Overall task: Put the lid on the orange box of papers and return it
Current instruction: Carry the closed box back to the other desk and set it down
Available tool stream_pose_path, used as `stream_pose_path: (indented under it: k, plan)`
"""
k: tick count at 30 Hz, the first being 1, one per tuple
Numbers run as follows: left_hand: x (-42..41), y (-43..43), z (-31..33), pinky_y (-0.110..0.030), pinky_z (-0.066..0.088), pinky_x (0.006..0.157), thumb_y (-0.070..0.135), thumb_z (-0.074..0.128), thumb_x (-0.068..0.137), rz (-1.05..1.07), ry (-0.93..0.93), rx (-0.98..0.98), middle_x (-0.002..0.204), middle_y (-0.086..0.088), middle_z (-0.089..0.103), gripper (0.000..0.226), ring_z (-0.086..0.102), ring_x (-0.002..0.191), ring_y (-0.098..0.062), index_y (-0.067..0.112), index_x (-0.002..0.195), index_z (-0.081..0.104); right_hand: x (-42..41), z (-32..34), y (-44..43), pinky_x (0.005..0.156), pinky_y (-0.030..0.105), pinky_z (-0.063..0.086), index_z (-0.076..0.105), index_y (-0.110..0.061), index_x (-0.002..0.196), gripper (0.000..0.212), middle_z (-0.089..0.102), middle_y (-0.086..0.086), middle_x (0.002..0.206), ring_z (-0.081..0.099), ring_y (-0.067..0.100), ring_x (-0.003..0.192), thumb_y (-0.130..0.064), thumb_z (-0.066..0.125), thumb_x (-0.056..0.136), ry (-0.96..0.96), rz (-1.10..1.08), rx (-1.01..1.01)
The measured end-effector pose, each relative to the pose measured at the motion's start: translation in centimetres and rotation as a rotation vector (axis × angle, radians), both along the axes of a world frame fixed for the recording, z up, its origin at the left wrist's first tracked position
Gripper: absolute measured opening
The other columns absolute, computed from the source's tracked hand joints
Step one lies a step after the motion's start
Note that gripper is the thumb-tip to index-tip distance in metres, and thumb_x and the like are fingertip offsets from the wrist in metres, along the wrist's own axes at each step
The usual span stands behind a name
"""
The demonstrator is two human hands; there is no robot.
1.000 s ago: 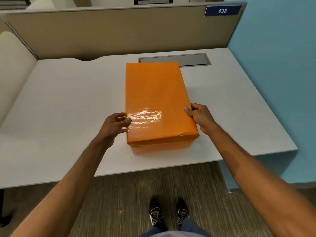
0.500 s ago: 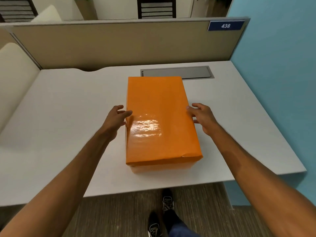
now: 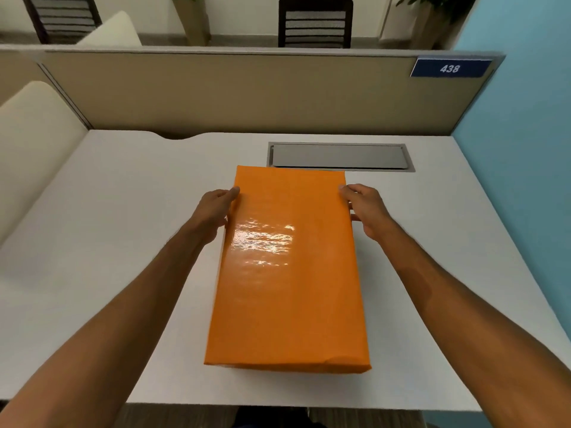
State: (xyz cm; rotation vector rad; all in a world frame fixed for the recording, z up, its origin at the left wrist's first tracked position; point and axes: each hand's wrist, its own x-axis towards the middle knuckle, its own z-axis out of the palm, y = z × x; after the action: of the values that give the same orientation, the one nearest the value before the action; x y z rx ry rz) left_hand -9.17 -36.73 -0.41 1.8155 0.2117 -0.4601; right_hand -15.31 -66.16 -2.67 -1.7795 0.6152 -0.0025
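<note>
Lid already seated on the orange box (image 3: 289, 267), flush along the near edge apart from a small crease at the near right corner; box lying lengthwise on the white desk (image 3: 102, 242), far end just short of the grey cable flap (image 3: 338, 156). Left hand (image 3: 213, 211) flat against the left wall near the far corner, right hand (image 3: 366, 211) against the right wall opposite, thumbs riding the top edge, fingers loosely curled rather than clenched; probably pressing the sides only, though whether any fingers reach under the base cannot be told from here. Step in hand judged to be the return: sliding or carrying the closed box back to its place. Best done with even pressure from both palms, kept low on the walls so the lid is not squeezed off. Worth watching the glossy wrapping, likely slippery. Better to move straight, without twisting, toward the beige partition (image 3: 247, 94).
</note>
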Motion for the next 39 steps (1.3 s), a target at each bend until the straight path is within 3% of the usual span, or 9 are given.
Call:
stream_pose_path:
  k: [4,8,16,23,31,34,39]
  plan:
    - [1.9,-0.6,-0.1,-0.056,0.042,0.105,0.050,0.048,0.097,-0.014,0.035,0.045,0.143,-0.013,0.053,0.061,0.051,0.128,-0.037,0.006,0.140,0.048,2.1,-0.4,-0.3,0.085,0.045,0.056,0.062,-0.014,0.121,0.037,0.067,0.008,0.118,0.065,0.029,0.107,-0.042,0.054,0.099,0.002,-0.024,0.014]
    - [2.9,-0.9,-0.8,-0.052,0.049,0.097,0.049,0.052,0.096,0.032,0.002,0.085,0.126,-0.013,0.062,0.055,0.059,0.114,-0.034,0.004,0.128,0.057,3.1,-0.6,-0.4,0.085,0.048,0.055,0.060,-0.013,0.129,0.041,0.066,0.009,0.122,0.064,0.029,0.108,-0.041,0.054,0.099,0.019,-0.049,-0.001]
    - [3.4,-1.2,-2.1,-0.053,0.048,0.101,0.042,0.062,0.093,0.140,-0.031,0.075,0.133,-0.016,0.063,0.054,0.060,0.119,-0.037,0.002,0.129,0.061,3.7,-1.2,-0.9,0.093,0.056,0.054,0.068,-0.012,0.116,0.032,0.070,0.012,0.116,0.065,0.033,0.108,-0.037,0.063,0.096,0.047,-0.101,0.043]
    - [3.8,-1.0,-2.5,-0.055,0.046,0.104,0.042,0.064,0.091,0.144,0.017,0.054,0.138,-0.016,0.060,0.059,0.058,0.123,-0.040,0.002,0.133,0.057,4.0,-1.6,-0.7,0.083,0.049,0.056,0.068,-0.012,0.118,0.035,0.070,0.009,0.114,0.066,0.030,0.106,-0.038,0.064,0.095,0.042,-0.129,0.017]
    - [2.6,-0.7,-1.5,-0.055,0.046,0.104,0.041,0.062,0.093,0.099,-0.038,0.115,0.145,-0.016,0.052,0.061,0.054,0.127,-0.037,0.011,0.144,0.046,3.3,-1.4,-0.5,0.091,0.052,0.056,0.056,-0.012,0.136,0.051,0.064,0.012,0.130,0.063,0.029,0.112,-0.042,0.062,0.095,0.038,-0.118,-0.033]
    - [1.5,-0.2,-1.4,-0.051,0.049,0.100,0.033,0.062,0.095,0.082,-0.056,0.120,0.141,-0.015,0.054,0.055,0.056,0.124,-0.035,0.013,0.143,0.045,2.1,-1.4,-0.3,0.089,0.046,0.056,0.050,-0.015,0.142,0.054,0.058,0.011,0.138,0.058,0.023,0.109,-0.040,0.061,0.095,0.034,-0.103,-0.088]
    - [-2.4,1.6,-1.7,-0.049,0.052,0.097,0.032,0.064,0.092,0.057,-0.062,0.129,0.131,-0.014,0.058,0.049,0.059,0.117,-0.032,0.011,0.134,0.048,-2.0,-2.0,0.4,0.092,0.048,0.055,0.046,-0.017,0.142,0.055,0.058,0.011,0.138,0.059,0.024,0.108,-0.035,0.065,0.093,0.038,-0.044,-0.048]
